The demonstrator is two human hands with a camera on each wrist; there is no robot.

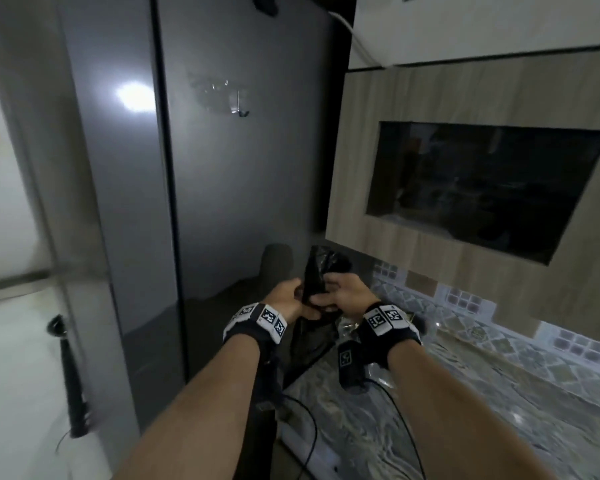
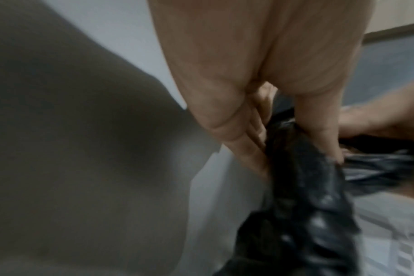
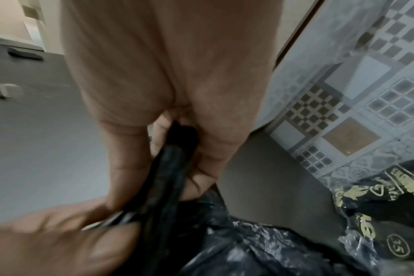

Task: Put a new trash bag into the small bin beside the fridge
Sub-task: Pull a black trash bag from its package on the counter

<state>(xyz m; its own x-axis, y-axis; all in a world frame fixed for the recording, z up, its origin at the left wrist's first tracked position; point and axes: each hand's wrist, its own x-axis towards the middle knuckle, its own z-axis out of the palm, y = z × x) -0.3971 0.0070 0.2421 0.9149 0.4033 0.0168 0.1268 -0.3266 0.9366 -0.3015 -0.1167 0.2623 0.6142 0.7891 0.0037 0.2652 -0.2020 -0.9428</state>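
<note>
1. Both hands are up in front of the tall grey fridge (image 1: pixel 222 150), working a crumpled black plastic trash bag (image 1: pixel 314 275) held over the near corner of the marbled stone counter (image 1: pixel 465 393).
2. The left hand (image 1: pixel 286 296) has thumb and fingers pinched on one side of the bag's bunched top, and the right hand (image 1: pixel 345 292) is clamped on the other side, so the two hands sit just beside each other with the plastic between them.
3. Looks to me like the step is getting the new bag opened up, finding the mouth and pulling the layers apart. It's still a tight wad, not spread at all.
4. Next move probably calls for rubbing the thin layers apart, shaking it open, then heading down to the bin. I can't spot the bin in any view.
5. Writing: the black roll wrapper with gold print (image 3: pixel 378 201) on the counter shows a circled "35"; the rest of the gold lettering is too blurry to read.
</note>
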